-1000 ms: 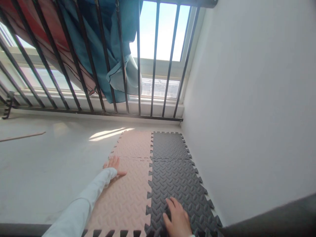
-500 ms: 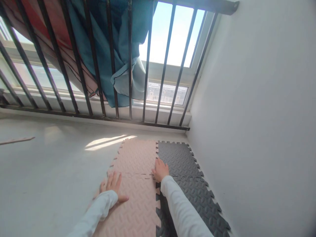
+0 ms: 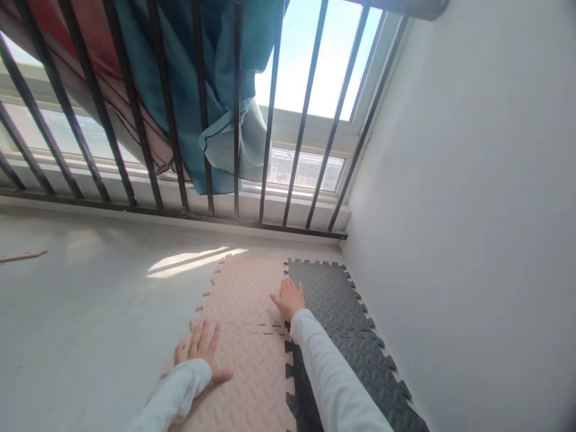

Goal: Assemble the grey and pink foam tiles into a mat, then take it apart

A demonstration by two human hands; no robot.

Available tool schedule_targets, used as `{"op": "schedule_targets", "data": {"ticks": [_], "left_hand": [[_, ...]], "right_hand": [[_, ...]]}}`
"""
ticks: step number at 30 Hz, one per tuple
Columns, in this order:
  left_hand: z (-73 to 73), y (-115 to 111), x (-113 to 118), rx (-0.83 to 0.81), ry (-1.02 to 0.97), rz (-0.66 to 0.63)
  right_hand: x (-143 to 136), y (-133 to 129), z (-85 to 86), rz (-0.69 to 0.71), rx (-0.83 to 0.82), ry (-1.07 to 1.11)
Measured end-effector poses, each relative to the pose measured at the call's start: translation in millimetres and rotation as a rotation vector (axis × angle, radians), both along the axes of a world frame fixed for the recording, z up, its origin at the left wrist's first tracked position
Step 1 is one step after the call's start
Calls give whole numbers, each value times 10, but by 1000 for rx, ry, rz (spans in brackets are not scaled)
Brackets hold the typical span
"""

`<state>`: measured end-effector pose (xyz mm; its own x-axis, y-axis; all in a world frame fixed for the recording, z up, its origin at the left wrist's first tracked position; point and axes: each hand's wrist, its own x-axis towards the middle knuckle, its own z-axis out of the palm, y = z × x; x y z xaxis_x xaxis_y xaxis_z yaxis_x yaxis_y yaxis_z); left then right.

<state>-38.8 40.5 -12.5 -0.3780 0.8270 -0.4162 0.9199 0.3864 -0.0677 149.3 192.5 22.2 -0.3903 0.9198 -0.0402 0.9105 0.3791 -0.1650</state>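
Observation:
Pink foam floor mats [image 3: 252, 378] with a raised tread pattern and toothed edges lie beside dark grey foam mats [image 3: 324, 294]. My left hand [image 3: 201, 353] rests flat on the near pink mat at its left edge, fingers spread and thumb pointing right. On the seam between the far pink and grey mats is my right hand [image 3: 289, 298], palm down with the fingers apart, holding nothing. Along the far part of the seam the teeth lie close together. Nearer to me the pink teeth overlap the grey mat's edge. My right sleeve hides part of the near grey mat.
A white wall [image 3: 477, 210] rises close along the right. Black railing bars [image 3: 237, 108] stand ahead, with blue and pink curtains [image 3: 180, 90] and a window behind. A thin stick-like piece [image 3: 22, 257] lies on the grey floor [image 3: 90, 336] at left.
My right hand has slid slightly forward along the seam and its fingers have spread. My left hand stays on the near pink mat. The view has shifted slightly.

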Motion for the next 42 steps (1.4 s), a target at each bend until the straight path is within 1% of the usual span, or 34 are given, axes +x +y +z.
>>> {"op": "schedule_targets", "data": {"ticks": [2,4,8,11,14,16,19,23,26,31,34,38,42], "left_hand": [[21,-1,11,-12,-4,11],[49,-2,24,-15,-7,26],[129,-4,57,-10,-19,44],[188,-8,78,-29,-23,50],[208,-8,84,-52,-20,50],[202,-6,77,-44,-22,53],[196,-4,56,-44,-35,51],[200,-10,33,-59,-53,39],[167,-14,22,-56,-56,38],[64,-18,-7,-48,-34,34],[23,-27,-33,-56,-40,23],[-19,-36,-56,-24,-53,22],[-21,-38,-51,-52,-32,13]], "right_hand": [[-35,107,-10,20,-24,-22],[-54,186,-68,33,-39,-34],[-31,246,-186,-5,6,2],[-4,275,-177,6,33,10],[-15,362,-131,8,18,11],[-41,441,-127,5,14,17],[-79,532,-169,-5,7,21],[-100,578,-208,-27,-4,-6],[-119,614,-171,-19,14,-12],[-177,750,-59,-5,16,-32],[-176,831,-48,-7,4,-32],[-128,888,-158,-11,-10,-15],[-88,918,-305,-4,-60,-8]]}}
